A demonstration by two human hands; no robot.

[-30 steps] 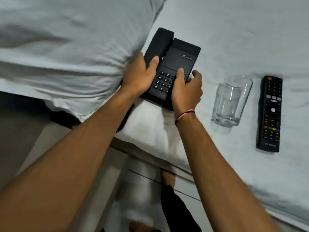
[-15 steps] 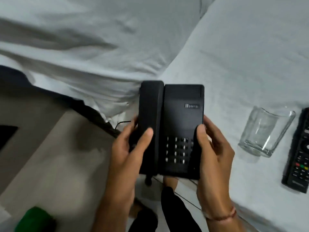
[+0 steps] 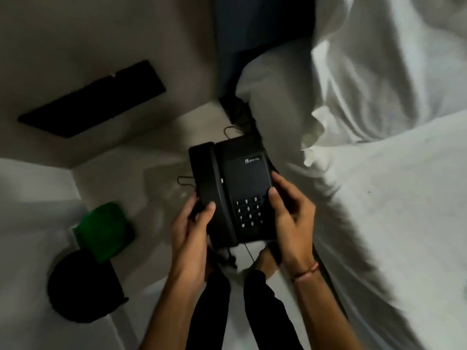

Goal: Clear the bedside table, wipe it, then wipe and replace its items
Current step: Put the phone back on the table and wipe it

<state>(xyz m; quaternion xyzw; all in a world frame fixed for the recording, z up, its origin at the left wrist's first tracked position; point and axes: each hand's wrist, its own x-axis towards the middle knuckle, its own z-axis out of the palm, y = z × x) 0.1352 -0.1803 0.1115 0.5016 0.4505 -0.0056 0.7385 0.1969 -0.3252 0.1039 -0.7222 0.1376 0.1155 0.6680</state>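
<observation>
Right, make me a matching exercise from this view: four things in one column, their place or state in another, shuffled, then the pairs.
Things:
1. telephone
2. green object
3. pillow
4. thread bracelet

Places or states:
A. on the bed, upper right of the view
B. held in the left hand and the right hand
C. around the right wrist
D. on the pale surface, left of the hands

Pairs: 1-B, 2-D, 3-A, 4-C

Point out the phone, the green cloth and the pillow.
phone (image 3: 242, 183), head view, on the plain panel above the keypad.
green cloth (image 3: 104, 229), head view, on its middle.
pillow (image 3: 275, 97), head view, on the near corner beside the phone.
</observation>
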